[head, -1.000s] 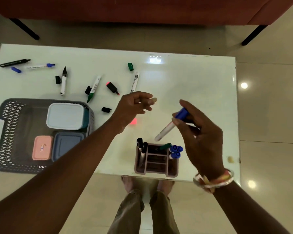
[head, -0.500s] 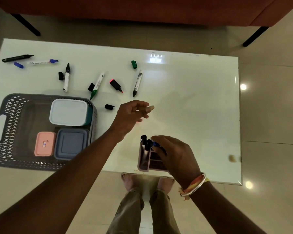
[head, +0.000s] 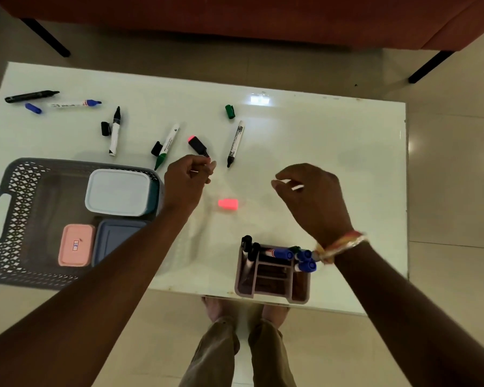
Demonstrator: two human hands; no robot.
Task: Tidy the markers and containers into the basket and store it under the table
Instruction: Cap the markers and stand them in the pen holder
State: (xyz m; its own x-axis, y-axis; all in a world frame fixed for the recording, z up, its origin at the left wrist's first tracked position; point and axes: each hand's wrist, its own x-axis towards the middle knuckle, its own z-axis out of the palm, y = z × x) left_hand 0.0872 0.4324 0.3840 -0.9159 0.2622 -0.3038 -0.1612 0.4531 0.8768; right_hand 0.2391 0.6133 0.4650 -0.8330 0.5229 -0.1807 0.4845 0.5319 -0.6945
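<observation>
The organizer (head: pixel 243 286), just behind the right hand (head: pixel 315 199), is keeping capped markers (head: pixel 305 261) gathered. That hand is hovering loosely curled, empty. The pink cap (head: pixel 228 204) is lying between both hands. The left hand (head: pixel 187 182), also loosely curled and seemingly empty, is hovering, probably to take the uncapped highlighter (head: pixel 198 146) just past its fingertips (head: pixel 212 165).
</observation>
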